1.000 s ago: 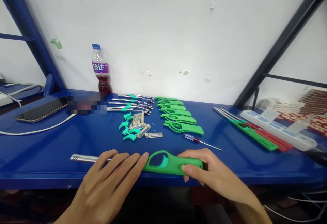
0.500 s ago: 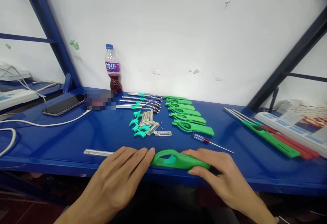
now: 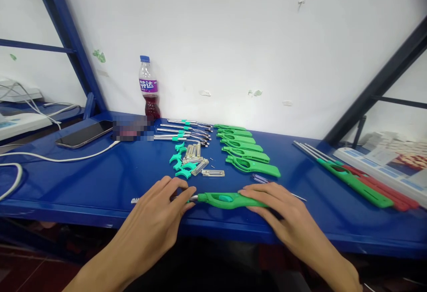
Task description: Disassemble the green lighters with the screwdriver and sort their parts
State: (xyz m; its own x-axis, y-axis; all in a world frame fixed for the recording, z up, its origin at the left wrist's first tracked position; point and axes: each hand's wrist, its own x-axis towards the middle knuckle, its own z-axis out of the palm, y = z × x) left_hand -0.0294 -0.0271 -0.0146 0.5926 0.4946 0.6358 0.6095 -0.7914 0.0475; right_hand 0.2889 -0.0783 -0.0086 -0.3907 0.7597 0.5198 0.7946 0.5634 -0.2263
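Observation:
A long-necked green lighter [image 3: 230, 200] lies level between my hands, just above or on the table's front part; which one I cannot tell. My left hand [image 3: 156, 216] is closed around its metal tube, whose tip sticks out to the left. Fingers of my right hand [image 3: 280, 207] pinch the rear end of the green handle. A teal trigger [image 3: 225, 198] shows in the handle's opening. Behind my right hand, a screwdriver [image 3: 258, 178] is partly covered. Teal triggers [image 3: 176, 162] and clear fuel tanks [image 3: 213, 173] lie loose beyond my left hand.
Several metal tubes with wires [image 3: 180, 129] lie at the back, beside a row of green handle shells [image 3: 253, 166]. Green and red lighters [image 3: 360, 185] rest at right by a white power strip [image 3: 376, 170]. A bottle [image 3: 148, 88], phone [image 3: 85, 134] and white cable [image 3: 66, 161] are at left.
The lighter has moved slightly up and right and turned more edge-on. My left hand has shifted from the handle's front onto the tube. My right hand now partly covers the screwdriver.

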